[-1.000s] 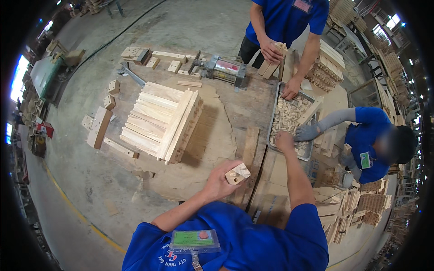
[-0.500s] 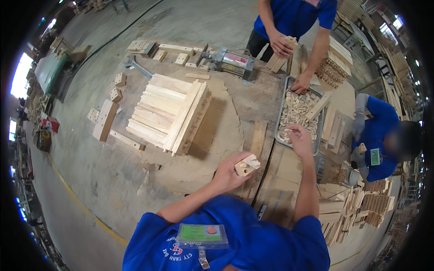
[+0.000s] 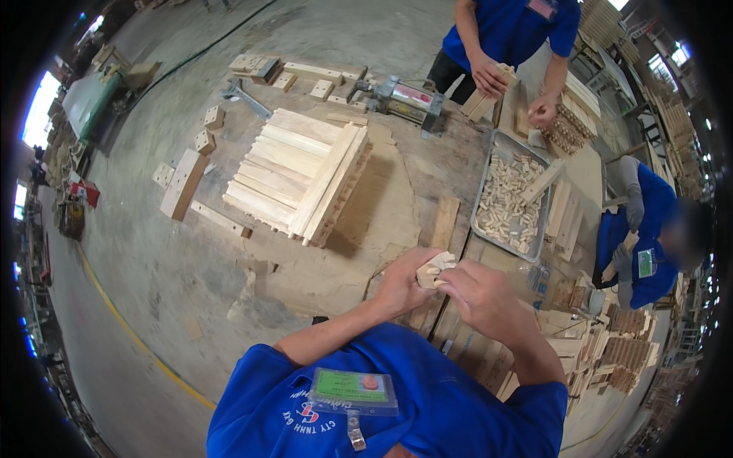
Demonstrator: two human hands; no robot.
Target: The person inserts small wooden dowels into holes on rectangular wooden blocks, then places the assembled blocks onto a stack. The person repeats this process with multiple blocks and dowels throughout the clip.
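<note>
My left hand [image 3: 402,285] is closed around a wooden block [image 3: 429,273], end face up, over the table's near edge. My right hand [image 3: 482,299] is closed in a pinch at that end face, with a small wooden dowel [image 3: 440,283] at its fingertips. How deep the dowel sits in the block is hidden by the fingers. Beyond my right hand lies a metal tray [image 3: 501,245] with many loose dowels [image 3: 508,195] and a wooden piece [image 3: 544,181] resting across it.
Stacked slats [image 3: 294,174] lie on the table, left of centre. Behind them are a metal cylinder clamp [image 3: 408,103] and a wrench [image 3: 248,98]. Drilled blocks [image 3: 183,183] line the left side. A co-worker's hand [image 3: 489,75] holds wood across the table; a gloved co-worker [image 3: 641,229] is at right.
My right hand has come back from the tray to the block in my left hand, bringing a dowel. The co-worker's hand across the table has left the tray.
</note>
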